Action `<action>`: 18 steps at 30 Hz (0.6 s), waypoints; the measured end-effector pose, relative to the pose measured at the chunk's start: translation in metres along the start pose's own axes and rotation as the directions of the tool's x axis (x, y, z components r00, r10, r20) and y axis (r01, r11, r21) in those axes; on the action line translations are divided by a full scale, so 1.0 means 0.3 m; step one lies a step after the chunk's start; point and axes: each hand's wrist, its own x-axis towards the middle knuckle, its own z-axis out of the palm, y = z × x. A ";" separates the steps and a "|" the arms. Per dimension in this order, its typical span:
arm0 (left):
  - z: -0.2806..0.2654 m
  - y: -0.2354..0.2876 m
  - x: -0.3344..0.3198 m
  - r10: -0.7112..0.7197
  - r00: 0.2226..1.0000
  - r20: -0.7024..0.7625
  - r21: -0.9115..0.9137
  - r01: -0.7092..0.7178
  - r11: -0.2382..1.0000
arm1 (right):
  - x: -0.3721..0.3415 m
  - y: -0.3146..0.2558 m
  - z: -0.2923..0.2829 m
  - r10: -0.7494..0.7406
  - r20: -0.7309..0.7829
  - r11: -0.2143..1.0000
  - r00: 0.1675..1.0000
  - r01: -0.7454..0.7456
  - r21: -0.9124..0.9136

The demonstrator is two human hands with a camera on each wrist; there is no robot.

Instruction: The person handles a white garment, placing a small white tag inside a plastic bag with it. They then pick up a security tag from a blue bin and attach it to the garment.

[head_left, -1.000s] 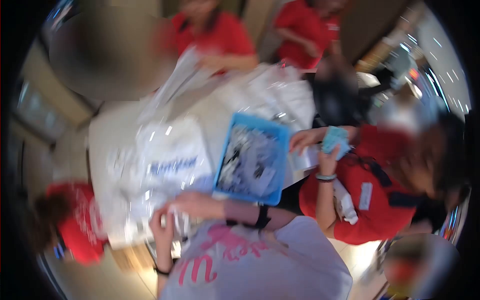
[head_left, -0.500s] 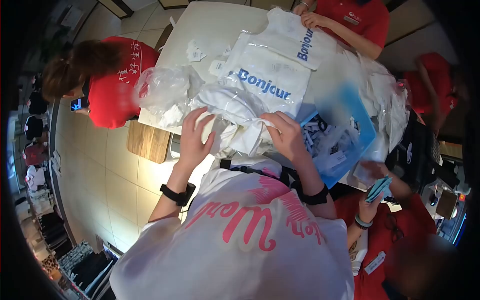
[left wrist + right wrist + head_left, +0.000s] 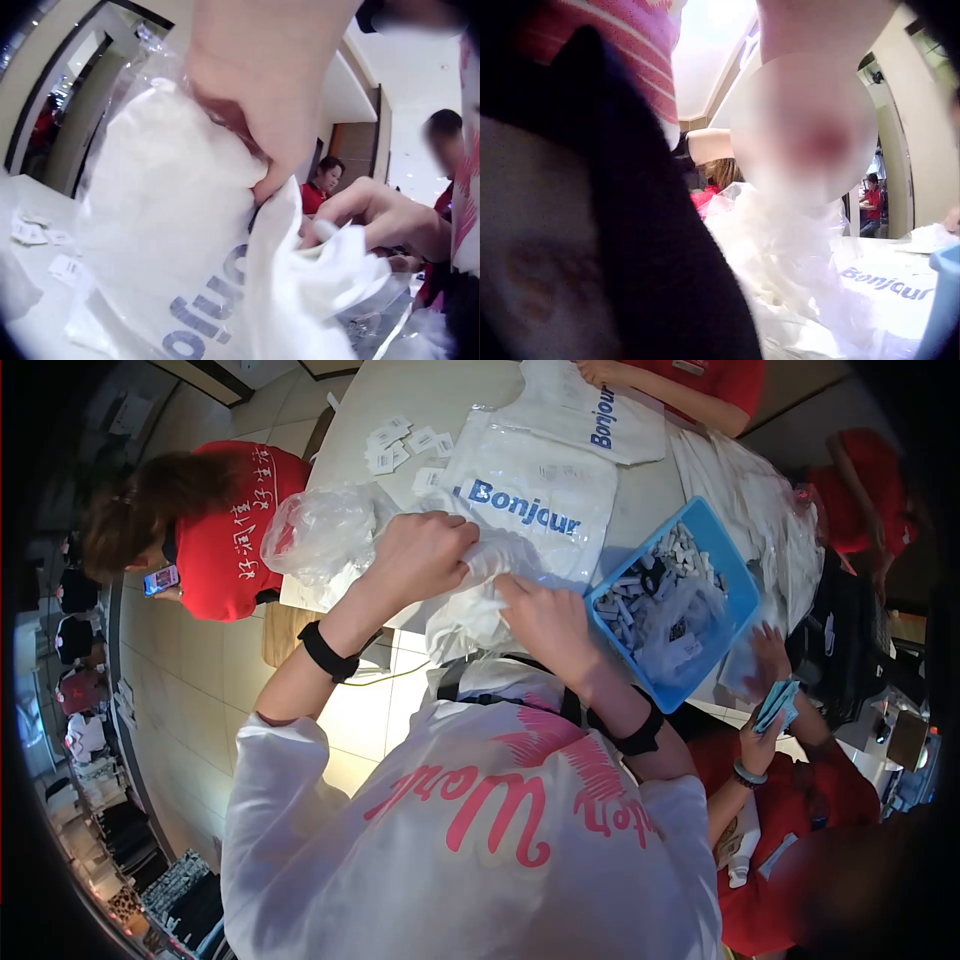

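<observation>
White cloth in clear plastic (image 3: 465, 610) lies bunched at the table's near edge. My left hand (image 3: 422, 557) curls its fingers round the upper part of it; in the left wrist view this hand (image 3: 262, 97) grips the white cloth (image 3: 157, 150) through clear film. To its right, my right hand (image 3: 548, 628) pinches a fold of the same cloth, and in the left wrist view the right hand (image 3: 382, 217) holds a white edge. Just beyond lies a flat white packet printed "Bonjour" (image 3: 540, 485). A blur covers part of the right wrist view.
A blue bin (image 3: 742, 595) of small pieces and plastic stands to the right. Crumpled clear plastic (image 3: 318, 535) and small white tags (image 3: 388, 445) lie on the table (image 3: 460, 385). People in red shirts stand left, far side and right, one holding blue-green papers (image 3: 776, 706).
My left hand, raised with spread fingers before, has moved up and right and now grips the cloth. The right hand has shifted slightly left and down, still holding the cloth.
</observation>
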 end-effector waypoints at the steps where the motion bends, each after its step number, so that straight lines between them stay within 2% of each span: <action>1: -0.002 0.004 0.019 -0.009 0.998 0.062 0.045 0.006 0.999 | 0.014 0.003 0.007 0.002 -0.009 1.000 1.000 -0.002 0.001; 3: 0.005 0.004 0.061 -0.042 0.998 0.055 0.091 0.037 0.995 | 0.036 0.009 0.019 -0.009 -0.126 0.998 0.992 0.002 -0.055; 4: 0.005 -0.001 0.083 -0.083 0.995 0.049 0.129 0.076 0.989 | 0.040 -0.001 0.018 -0.003 -0.134 0.998 0.991 -0.005 -0.055; 6: 0.015 -0.023 0.125 -0.083 0.996 0.043 0.168 0.075 0.983 | 0.054 -0.028 0.020 -0.142 -0.126 0.990 0.982 0.141 -0.014; 7: 0.023 -0.034 0.140 -0.094 0.995 0.038 0.201 0.084 0.976 | 0.061 -0.043 0.035 -0.138 -0.132 0.990 0.982 0.137 -0.015; 8: 0.036 -0.043 0.149 -0.087 0.996 0.037 0.204 0.078 0.976 | 0.066 -0.054 0.064 -0.128 -0.076 0.991 0.989 0.124 -0.048; 9: 0.048 -0.053 0.158 -0.102 0.991 0.088 0.213 0.081 0.974 | 0.069 -0.054 0.092 -0.115 -0.018 0.990 0.993 0.113 -0.082; 10: 0.056 -0.062 0.163 -0.118 0.984 0.136 0.223 0.086 0.971 | 0.073 -0.038 0.123 -0.113 -0.024 0.990 0.993 0.111 -0.084; 11: 0.053 -0.059 0.160 -0.113 0.984 0.135 0.227 0.080 0.971 | 0.078 -0.019 0.161 -0.072 0.045 0.985 0.996 0.079 -0.155; 12: 0.047 -0.053 0.156 -0.127 0.965 0.228 0.202 0.081 0.976 | 0.081 -0.011 0.180 -0.020 0.109 0.973 0.994 0.044 -0.227; 13: 0.040 -0.050 0.161 -0.135 0.939 0.315 0.179 0.081 0.981 | 0.077 0.014 0.189 -0.010 0.096 0.973 0.995 0.032 -0.229; 14: 0.024 -0.063 0.158 -0.125 0.942 0.311 0.182 0.070 0.981 | 0.064 0.049 0.182 -0.004 0.051 0.985 0.999 0.013 -0.174; 15: 0.001 -0.095 0.142 0.057 0.931 0.360 -0.050 -0.042 0.998 | 0.052 0.075 0.166 0.002 0.012 0.993 1.000 -0.001 -0.115; 16: -0.020 -0.128 0.119 0.244 0.899 0.364 -0.283 -0.143 0.948 | 0.030 0.093 0.147 0.006 0.008 0.993 1.000 -0.005 -0.119; 17: -0.029 -0.171 0.102 0.331 0.844 0.422 -0.312 -0.208 0.927 | 0.007 0.097 0.112 -0.122 -0.001 0.992 0.993 0.121 -0.017; 18: -0.027 -0.185 0.082 0.338 0.843 0.419 -0.309 -0.217 0.926 | -0.012 0.096 0.092 -0.246 -0.025 0.966 0.969 0.247 0.080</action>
